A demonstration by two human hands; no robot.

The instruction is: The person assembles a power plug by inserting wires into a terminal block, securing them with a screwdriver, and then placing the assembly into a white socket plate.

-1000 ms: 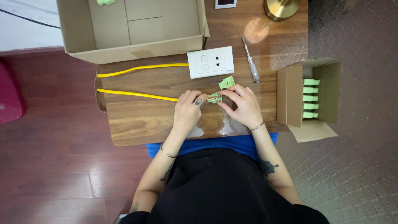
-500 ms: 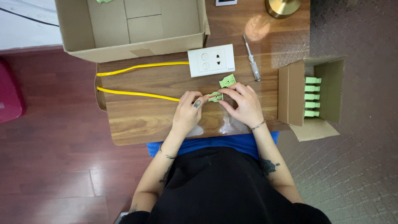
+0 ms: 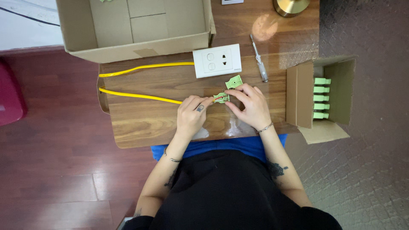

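My left hand (image 3: 192, 113) rests on the wooden table (image 3: 140, 123) and pinches the end of a yellow cable (image 3: 136, 95) where thin wires come out. My right hand (image 3: 251, 104) holds a small green connector body (image 3: 221, 97) against those wires. A second green piece (image 3: 234, 81), the connector's cover, lies just above my right fingers. The cable loops left and back to a white wall socket plate (image 3: 217, 60).
A screwdriver (image 3: 259, 64) lies right of the socket plate. A small open carton (image 3: 324, 94) with several green connectors stands at the table's right edge. A large open cardboard box (image 3: 136, 25) fills the back left. A brass lamp base (image 3: 291, 6) sits at the back.
Both hands stay at the connector with only slight finger shifts; the view has drifted a little.
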